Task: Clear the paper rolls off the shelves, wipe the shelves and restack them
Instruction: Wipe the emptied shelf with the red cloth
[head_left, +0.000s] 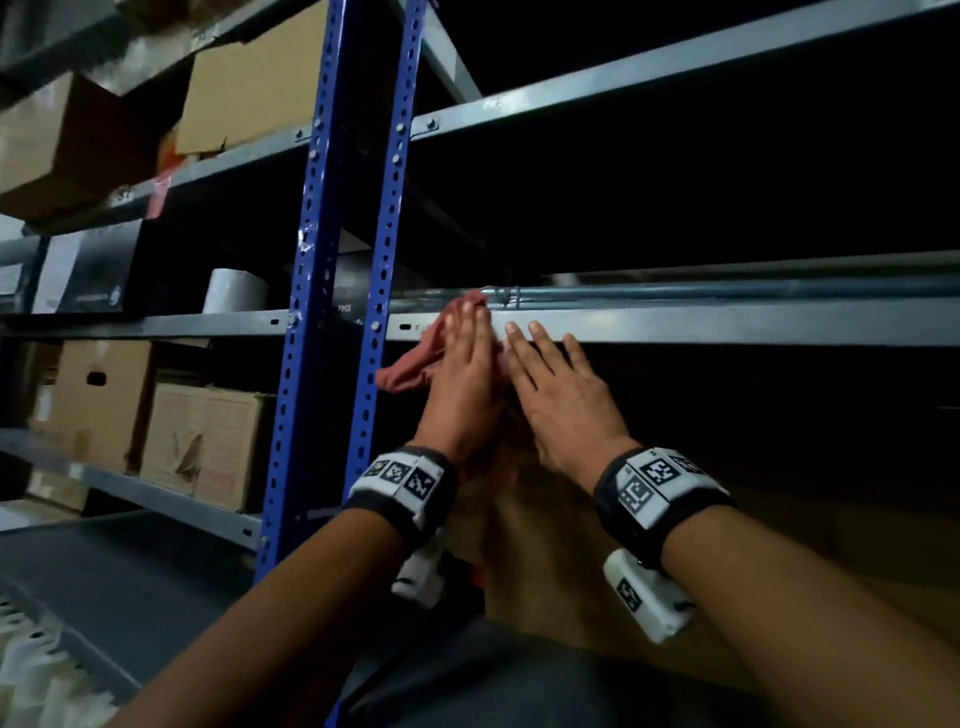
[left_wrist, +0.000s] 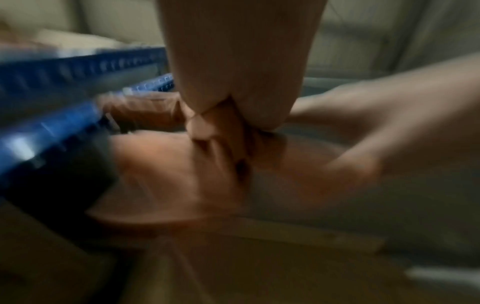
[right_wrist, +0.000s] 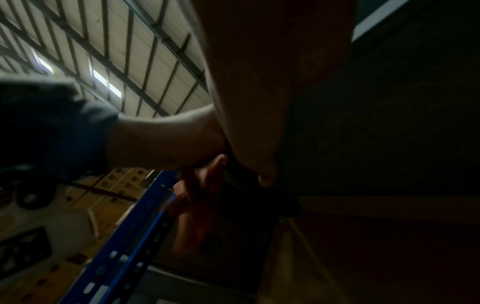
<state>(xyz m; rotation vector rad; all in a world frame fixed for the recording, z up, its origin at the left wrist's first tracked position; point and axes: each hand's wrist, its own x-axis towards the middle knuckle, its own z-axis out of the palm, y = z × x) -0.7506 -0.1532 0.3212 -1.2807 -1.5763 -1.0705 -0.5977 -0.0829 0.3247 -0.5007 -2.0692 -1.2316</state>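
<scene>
Shelving: a grey metal rack with a blue slotted upright stands in front of me; the shelf I reach for is at hand height, and the bay behind its front lip is too dark to make out.
Boxes on the left bays: cardboard boxes sit on the lower left shelf and more on the upper ones; all are closed, so I cannot tell what is in them.
Box below my arms: a brown carton lies under my wrists, its edges cut off by my forearms.
Paper roll: one pale paper roll stands upright on the left bay's shelf, beside a black box, well apart from my hands.
Cloth: a reddish cloth hangs over the shelf lip just right of the upright, part of it hidden under my left hand.
My left hand: fingers straight and together, laid flat on the cloth, pressing it against the shelf edge.
My right hand: fingers straight and slightly spread, tips on the shelf lip, holding nothing, just beside my left.
Wrist views: the left one is smeared with blur; the right one is mostly dark, showing only the upright and a bit of cloth.
</scene>
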